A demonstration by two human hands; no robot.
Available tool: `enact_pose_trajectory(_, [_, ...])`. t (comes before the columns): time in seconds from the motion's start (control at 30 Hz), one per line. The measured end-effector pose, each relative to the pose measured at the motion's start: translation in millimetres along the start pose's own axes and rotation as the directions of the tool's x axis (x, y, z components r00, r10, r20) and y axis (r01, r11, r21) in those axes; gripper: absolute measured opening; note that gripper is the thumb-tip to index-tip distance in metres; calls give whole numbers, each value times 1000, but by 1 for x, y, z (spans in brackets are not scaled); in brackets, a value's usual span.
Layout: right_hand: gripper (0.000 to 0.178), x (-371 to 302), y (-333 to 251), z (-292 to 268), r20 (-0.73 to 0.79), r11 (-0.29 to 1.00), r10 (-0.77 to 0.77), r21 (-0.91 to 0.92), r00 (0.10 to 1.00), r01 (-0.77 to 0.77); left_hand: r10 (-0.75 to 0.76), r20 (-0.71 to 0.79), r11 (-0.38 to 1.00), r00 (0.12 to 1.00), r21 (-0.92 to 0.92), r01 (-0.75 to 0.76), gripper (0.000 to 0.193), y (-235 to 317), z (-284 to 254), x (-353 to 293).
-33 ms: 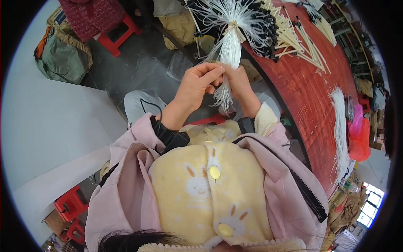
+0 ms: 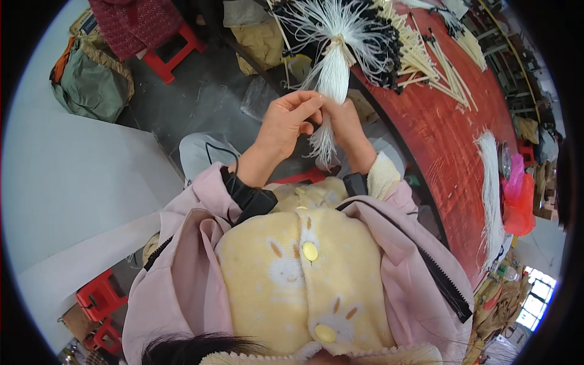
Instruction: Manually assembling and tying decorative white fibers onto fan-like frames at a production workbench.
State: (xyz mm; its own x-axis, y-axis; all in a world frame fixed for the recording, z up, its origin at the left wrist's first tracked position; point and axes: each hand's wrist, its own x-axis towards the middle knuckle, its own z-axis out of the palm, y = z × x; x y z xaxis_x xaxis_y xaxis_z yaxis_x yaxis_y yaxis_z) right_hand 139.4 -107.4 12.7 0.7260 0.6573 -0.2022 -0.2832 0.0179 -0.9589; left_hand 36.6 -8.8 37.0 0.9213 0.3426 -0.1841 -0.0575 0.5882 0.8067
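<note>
A thick bundle of white cords (image 2: 334, 73) hangs over the table's near edge, tied near its top, its loose ends dangling below my hands. My right hand (image 2: 348, 123) is closed around the lower part of the bundle. Beside it, my left hand (image 2: 285, 123) is closed, thumb and forefinger pinched together against the bundle and the right thumb. Whatever lies between those left fingertips is too small to make out. Above the tie the cords fan out toward many small black ends (image 2: 382, 58) on the table.
Pale thin sticks (image 2: 420, 52) lie piled on the red table (image 2: 438, 140). Another white cord bundle (image 2: 490, 194) lies to the right, next to a pink-red plastic bag (image 2: 519, 201). A red stool (image 2: 176, 58) and a green bag (image 2: 94, 82) stand far left, beyond a pale panel (image 2: 91, 164).
</note>
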Motion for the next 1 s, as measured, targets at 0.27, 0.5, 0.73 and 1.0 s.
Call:
enact_pose_trajectory(0.27, [18,1,16,-5,2,996,-34,-77,999,34,453,8,690,891,630,-356,14,-19,-28,33])
enact_pose_trajectory(0.5, [15,-4,9,-5,-9,997,-3,-73,1000,2,565,385,185,730,803,-566,10,-14,-42,2])
enact_pose_trajectory(0.73, [16,2,10,-8,27,998,-1,-66,1000,3,315,89,579,945,770,-266,11,-18,-34,5])
enact_pose_trajectory(1.0, [16,2,12,-6,40,999,-11,-36,999,12,167,-99,787,981,613,-72,10,-24,-30,10])
